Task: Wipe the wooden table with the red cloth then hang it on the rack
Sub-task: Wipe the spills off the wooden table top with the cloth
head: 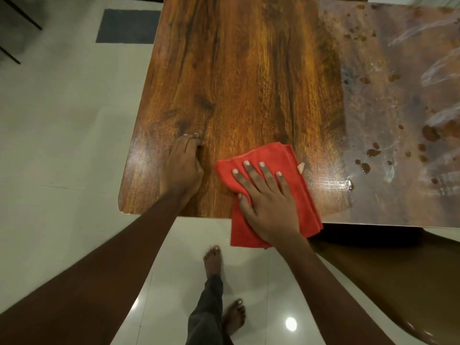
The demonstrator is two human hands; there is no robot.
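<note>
While your right hand (pixel 267 195) lies flat and open on the cloth (pixel 271 192), fingers spread, it only presses down and grips nothing. Your left hand (pixel 183 165) rests on the table (pixel 249 70) just beside the cloth, fingers curled under; it seems to hold nothing, though you cannot see inside the curl.

The cloth will feel soft, light and floppy. It should slide easily on the shiny wood, so push down with your whole palm to keep it from slipping out. When it is time to lift it, pinch a corner or the top edge, and it will hang down limp, ready to drape over a rack. No rack shows in this view.

The cloth is bright red, folded into a thick pad with layered edges on its right side. It sits at the near edge of the table, and its lower part hangs off over the floor (pixel 62 120). A small pale tag (pixel 301 167) peeks out at its right.

To the right, the table is dull and smeary, with brown spots (pixel 366 168) and white streaks. That part probably needs wiping.
</note>
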